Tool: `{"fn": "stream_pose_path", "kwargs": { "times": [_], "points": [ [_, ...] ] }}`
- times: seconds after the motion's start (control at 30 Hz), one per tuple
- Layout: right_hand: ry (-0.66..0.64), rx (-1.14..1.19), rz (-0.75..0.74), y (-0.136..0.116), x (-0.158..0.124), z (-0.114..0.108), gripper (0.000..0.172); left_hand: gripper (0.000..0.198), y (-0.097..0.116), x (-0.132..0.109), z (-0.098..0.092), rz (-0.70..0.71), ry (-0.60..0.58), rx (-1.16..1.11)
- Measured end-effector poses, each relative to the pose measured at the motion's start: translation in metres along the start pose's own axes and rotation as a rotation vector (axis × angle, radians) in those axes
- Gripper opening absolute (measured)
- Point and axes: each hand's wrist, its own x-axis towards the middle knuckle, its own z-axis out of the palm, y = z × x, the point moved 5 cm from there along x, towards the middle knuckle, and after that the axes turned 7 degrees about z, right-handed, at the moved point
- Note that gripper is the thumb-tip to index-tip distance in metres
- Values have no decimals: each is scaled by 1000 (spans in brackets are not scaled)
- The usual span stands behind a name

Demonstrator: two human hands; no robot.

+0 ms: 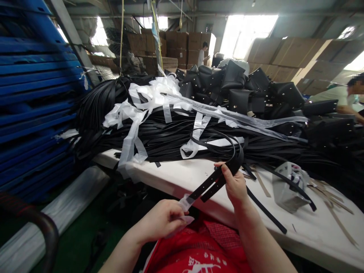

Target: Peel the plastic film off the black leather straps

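My right hand (234,184) is closed around a black strap (210,185) with punched holes, folded into a loop that arches up over the pile. My left hand (165,220) pinches a clear plastic wrapper (186,203) at the strap's lower end, just above my red apron (204,250). Both hands hover in front of the white table's (182,182) near edge.
A big heap of black straps (170,140) mixed with white and clear plastic strips (142,110) covers the table. Black bags (241,91) are piled behind. Blue stacked panels (31,98) stand left. A seated person (341,98) is at far right, another stands by cardboard boxes (182,45).
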Motion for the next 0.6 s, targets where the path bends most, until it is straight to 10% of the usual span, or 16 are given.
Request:
{"fn": "stream_pose_path", "kwargs": {
  "times": [0.6],
  "points": [
    [79, -257, -157, -8, 0, -5, 33, 18, -1, 13, -1, -14, 85, -513]
  ]
}}
